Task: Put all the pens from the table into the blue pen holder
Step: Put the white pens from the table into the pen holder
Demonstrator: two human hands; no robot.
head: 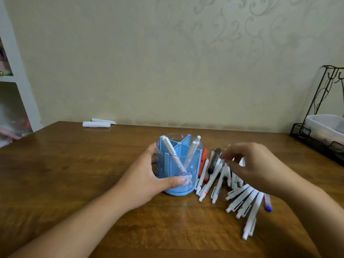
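Observation:
The blue pen holder (188, 161) stands on the wooden table (93, 164) with two white pens (174, 155) leaning inside it. My left hand (149, 175) grips the holder from its left side, thumb across the front. To its right lies a pile of several white pens (242, 200), with a black marker (214, 161), a red pen (203, 159) and a blue-capped pen (268, 205) among them. My right hand (249, 164) hovers over the pile with fingers curled down at the pens; the fingertips are blurred, and whether they pinch one I cannot tell.
Two rolled white papers (98, 123) lie at the table's far edge by the wall. A black wire rack (320, 127) holding a white container stands at the far right. White shelving (14, 90) is on the left.

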